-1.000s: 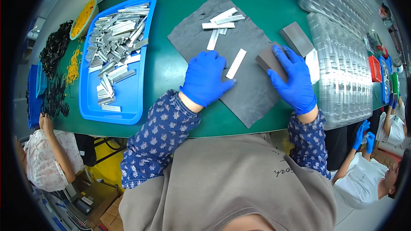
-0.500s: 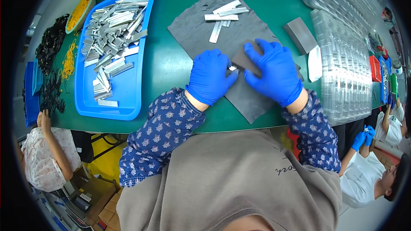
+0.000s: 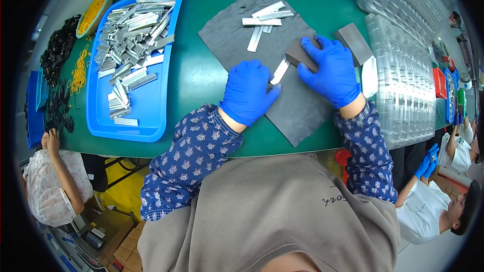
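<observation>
My left hand [image 3: 246, 93], in a blue glove, is closed with thumb and fingers pinching the near end of a flat silver metal strip [image 3: 280, 71]. The strip lies slanted on a dark grey cloth [image 3: 302, 113]. At its far end, my gloved right hand [image 3: 333, 73] grips a dark grey rectangular block [image 3: 296, 53] that looks like a sanding sponge. Most of the strip's upper face shows between the two hands. Farther up the cloth, several loose metal strips [image 3: 261, 21] lie across one another.
A blue tray [image 3: 160, 95] heaped with metal strips stands left. Beyond it are yellow rubber bands [image 3: 79, 73] and black parts [image 3: 60, 106]. A second grey block [image 3: 354, 43], a white object [image 3: 369, 76] and clear plastic trays [image 3: 403, 80] stand right. Co-workers sit at both sides.
My right hand has slid the grey block up and to the right along the strip, uncovering most of it. My left hand has stayed nearly in place.
</observation>
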Action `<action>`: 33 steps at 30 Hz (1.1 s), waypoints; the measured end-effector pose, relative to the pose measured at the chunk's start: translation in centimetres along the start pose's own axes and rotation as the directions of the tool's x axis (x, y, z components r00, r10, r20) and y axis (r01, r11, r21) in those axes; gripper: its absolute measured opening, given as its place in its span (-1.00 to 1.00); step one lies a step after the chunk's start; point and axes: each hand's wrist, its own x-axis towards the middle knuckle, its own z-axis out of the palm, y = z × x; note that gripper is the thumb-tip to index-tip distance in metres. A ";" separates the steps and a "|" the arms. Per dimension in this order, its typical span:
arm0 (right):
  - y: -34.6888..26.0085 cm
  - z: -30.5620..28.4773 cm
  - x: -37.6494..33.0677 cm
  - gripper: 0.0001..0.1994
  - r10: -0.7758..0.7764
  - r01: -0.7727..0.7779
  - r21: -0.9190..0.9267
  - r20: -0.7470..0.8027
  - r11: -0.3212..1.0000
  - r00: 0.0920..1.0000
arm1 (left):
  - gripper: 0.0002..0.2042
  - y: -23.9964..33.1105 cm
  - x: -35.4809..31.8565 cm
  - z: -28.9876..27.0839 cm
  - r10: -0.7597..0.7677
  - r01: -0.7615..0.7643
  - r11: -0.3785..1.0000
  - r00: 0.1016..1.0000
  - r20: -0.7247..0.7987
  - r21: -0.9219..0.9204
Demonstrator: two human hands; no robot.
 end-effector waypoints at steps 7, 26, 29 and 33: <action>-1.6 -0.9 -1.2 -0.43 -0.122 0.121 0.025 0.021 0.992 0.992 | -0.77 -0.1 -0.2 0.0 -0.006 0.004 0.999 0.999 0.039 0.039; -1.5 -1.6 0.5 -0.49 -0.048 0.061 -0.094 0.136 0.994 0.990 | -0.78 0.0 0.1 0.1 -0.013 0.013 1.000 1.000 0.001 0.026; -2.4 -1.8 -0.2 -0.48 -0.178 0.184 -0.041 0.117 0.982 0.977 | -0.78 -0.1 0.0 0.1 -0.006 0.006 0.999 1.000 -0.009 0.038; 0.0 -1.6 1.3 -0.46 -0.027 0.038 -0.091 0.126 0.995 0.992 | -0.78 -0.1 0.0 0.1 0.001 -0.001 1.000 1.000 -0.016 -0.001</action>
